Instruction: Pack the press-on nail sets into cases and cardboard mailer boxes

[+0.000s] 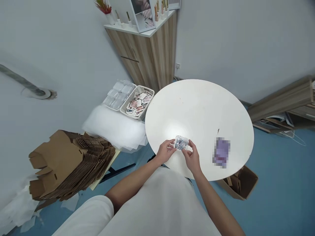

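A small clear plastic case (181, 143) with dark and silvery pieces inside, which look like press-on nails, is held just above the near edge of the round white table. My left hand (166, 151) grips its left side between thumb and fingers. On the opposite side, my right hand (193, 157) pinches the case's right edge and lower corner. Fine detail of the contents is too small to make out.
A blurred purple item (221, 152) lies on the white table (197, 105), right of my hands. To the left are a basket of printed cards (139, 103), clear cases (119, 94), white sheets (115, 126) and stacked flat cardboard boxes (71, 164). An open carton (242, 183) stands below right.
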A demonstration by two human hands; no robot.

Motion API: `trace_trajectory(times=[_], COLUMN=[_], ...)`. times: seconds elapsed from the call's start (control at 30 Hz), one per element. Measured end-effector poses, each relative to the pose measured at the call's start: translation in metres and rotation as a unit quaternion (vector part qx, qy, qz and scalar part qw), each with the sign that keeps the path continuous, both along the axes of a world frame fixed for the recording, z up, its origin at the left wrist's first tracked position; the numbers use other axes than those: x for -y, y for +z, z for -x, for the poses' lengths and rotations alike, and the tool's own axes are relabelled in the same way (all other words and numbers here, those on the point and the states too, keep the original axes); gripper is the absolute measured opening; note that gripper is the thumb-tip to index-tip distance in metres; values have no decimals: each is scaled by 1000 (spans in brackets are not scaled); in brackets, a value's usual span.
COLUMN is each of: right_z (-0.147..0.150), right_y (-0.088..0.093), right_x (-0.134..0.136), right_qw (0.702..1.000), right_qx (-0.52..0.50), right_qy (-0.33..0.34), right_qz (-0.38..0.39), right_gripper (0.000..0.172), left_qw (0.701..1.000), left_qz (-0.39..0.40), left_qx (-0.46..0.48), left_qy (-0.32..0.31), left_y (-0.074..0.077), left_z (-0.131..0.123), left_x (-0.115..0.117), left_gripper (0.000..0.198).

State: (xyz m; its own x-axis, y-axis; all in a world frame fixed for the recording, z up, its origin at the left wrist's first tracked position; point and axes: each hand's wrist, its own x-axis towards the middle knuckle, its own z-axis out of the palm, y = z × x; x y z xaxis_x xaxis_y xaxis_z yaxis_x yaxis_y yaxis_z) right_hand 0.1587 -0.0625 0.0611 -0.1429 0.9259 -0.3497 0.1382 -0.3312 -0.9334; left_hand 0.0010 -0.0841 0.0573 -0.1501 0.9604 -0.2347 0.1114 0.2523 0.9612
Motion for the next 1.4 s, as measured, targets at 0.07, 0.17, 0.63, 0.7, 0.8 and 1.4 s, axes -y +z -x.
trace_trajectory(times=[0.07,0.17,0.63,0.7,0.8,1.4], right_z=[10,27,163,179,198,231], right_y=[-1,-3,-42,-49,-58,-85], right_x=[-4,-11,-80,-90,-104,-127], right_qw=[999,996,998,997,996,992], right_qx=[5,24,50,65,75,117], right_qy=[29,51,47,41,30,20], right_qz=[-25,-65,0,8,32,45], right_gripper=[69,68,63,62,64,76], left_qw=[1000,999,996,994,992,987], left_qz=[6,12,48,61,77,130], left_qx=[10,20,-25,-47,-78,-87], left_qy=[16,25,74,72,61,33], left_y=[-3,-6,-35,-42,-55,-79], left_z=[8,26,157,172,185,196], left_x=[-3,-9,-66,-76,-89,-112], left_gripper=[45,45,42,44,49,68])
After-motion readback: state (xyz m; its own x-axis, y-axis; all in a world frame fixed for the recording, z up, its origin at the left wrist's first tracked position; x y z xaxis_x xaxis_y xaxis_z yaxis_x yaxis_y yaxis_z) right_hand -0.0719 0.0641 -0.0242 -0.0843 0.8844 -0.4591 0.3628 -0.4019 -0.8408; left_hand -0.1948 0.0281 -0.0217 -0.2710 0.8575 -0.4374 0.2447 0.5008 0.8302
